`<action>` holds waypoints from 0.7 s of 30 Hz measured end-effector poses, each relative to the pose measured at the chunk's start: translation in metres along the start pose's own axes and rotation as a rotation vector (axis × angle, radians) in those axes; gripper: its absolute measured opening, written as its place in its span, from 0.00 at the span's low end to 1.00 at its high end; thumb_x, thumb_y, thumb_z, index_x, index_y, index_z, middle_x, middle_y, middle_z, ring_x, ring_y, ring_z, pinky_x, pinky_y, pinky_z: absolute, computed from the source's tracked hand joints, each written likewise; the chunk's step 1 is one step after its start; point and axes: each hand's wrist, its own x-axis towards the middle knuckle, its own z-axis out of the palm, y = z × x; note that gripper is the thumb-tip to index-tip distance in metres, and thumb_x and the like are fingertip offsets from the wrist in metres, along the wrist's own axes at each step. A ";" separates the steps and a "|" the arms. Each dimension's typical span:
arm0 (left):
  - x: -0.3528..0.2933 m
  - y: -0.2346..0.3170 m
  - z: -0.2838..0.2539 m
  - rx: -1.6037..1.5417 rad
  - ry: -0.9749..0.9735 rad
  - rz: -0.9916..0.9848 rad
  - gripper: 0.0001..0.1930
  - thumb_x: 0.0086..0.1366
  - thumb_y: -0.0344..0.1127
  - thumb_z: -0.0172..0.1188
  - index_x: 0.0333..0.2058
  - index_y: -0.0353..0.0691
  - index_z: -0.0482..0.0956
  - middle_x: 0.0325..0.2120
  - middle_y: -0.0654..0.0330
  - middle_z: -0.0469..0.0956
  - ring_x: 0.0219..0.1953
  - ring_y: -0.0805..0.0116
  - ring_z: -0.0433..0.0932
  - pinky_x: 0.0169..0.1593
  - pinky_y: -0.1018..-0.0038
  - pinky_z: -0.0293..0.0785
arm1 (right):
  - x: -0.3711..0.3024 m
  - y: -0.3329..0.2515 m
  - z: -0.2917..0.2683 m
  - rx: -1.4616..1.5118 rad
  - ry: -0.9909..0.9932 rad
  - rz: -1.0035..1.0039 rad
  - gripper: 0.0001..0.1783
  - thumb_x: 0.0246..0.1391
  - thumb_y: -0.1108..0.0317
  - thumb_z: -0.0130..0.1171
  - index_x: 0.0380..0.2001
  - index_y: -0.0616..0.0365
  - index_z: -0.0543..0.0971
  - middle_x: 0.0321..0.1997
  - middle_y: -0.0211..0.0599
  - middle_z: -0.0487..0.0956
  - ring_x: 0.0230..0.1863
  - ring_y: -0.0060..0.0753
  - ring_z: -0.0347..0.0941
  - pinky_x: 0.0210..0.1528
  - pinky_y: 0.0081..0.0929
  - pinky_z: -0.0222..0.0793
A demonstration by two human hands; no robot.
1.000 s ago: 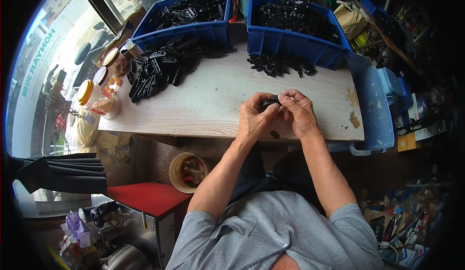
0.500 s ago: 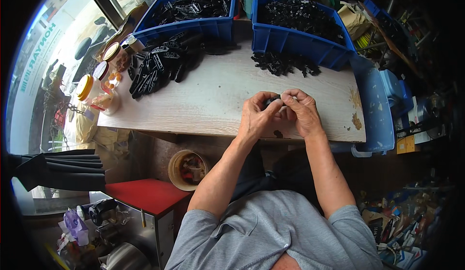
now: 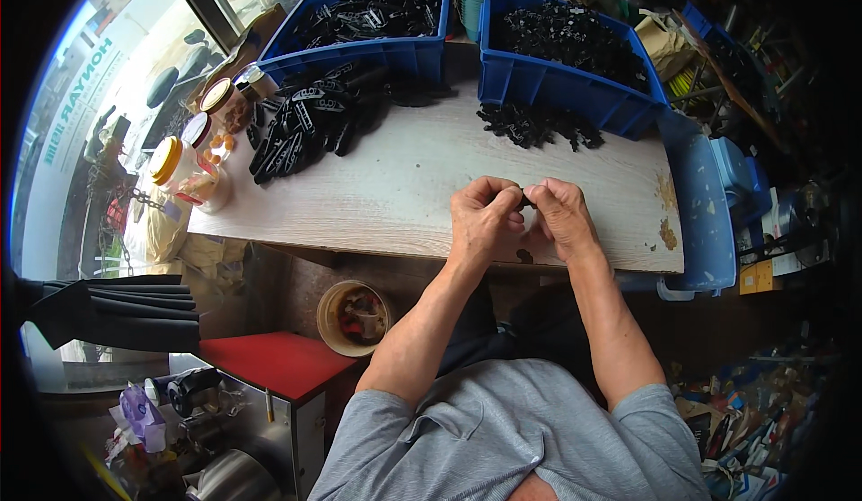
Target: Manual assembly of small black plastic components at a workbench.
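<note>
Over the table (image 3: 359,197), hands (image 3: 479,223) pinch a black piece (image 3: 527,198) (part-hidden).

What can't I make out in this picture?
In the head view:
Black piece: its shape is mostly hidden by the left hand and right hand.
Small black parts in the right blue bin: too small and tangled to tell apart; lower ones are buried.
Bucket: its contents are too jumbled to identify.
Clutter at lower right: dim and blurred, cut off by the picture's dark rim.
</note>
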 end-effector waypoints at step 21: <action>0.153 0.063 -0.092 2.014 0.227 0.840 0.22 0.57 0.34 0.56 0.52 0.51 0.76 0.51 0.54 0.73 0.53 0.53 0.70 0.54 0.52 0.61 | 0.000 0.011 -0.009 0.207 0.040 -0.028 0.14 0.60 0.63 0.59 0.23 0.52 0.69 0.11 0.23 0.64 0.13 0.19 0.68 0.20 0.36 0.81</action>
